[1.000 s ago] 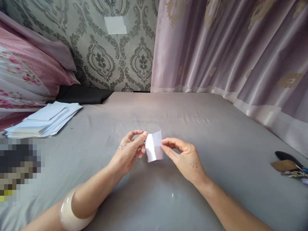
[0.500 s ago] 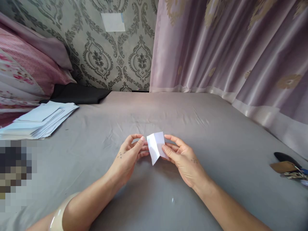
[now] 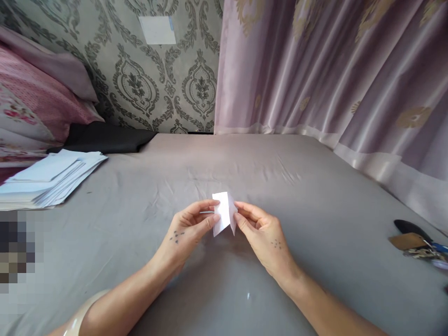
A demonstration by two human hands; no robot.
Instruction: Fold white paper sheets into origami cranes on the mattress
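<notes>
A small white piece of folded paper (image 3: 221, 212) is held up above the grey sheet, creased down its middle so that two panels stand at an angle. My left hand (image 3: 191, 221) pinches its left panel between thumb and fingers. On the other side, my right hand (image 3: 257, 226) grips the right panel's edge with thumb and fingertips. The paper's lower edges slant to points. Both hands are closed on it, and the back of the paper is hidden from me.
A stack of white paper (image 3: 52, 179) lies at the left, by a black folded cloth (image 3: 108, 136). Keys with a brown tag (image 3: 408, 241) rest at the far right. Purple curtains (image 3: 280, 70) hang behind the wrinkled grey sheet (image 3: 224, 158). A tiny white scrap (image 3: 248, 296) lies in front.
My left hand has closed onto the paper's left panel. The paper has turned and its two panels are folded closer together. The view has shifted slightly to the right.
</notes>
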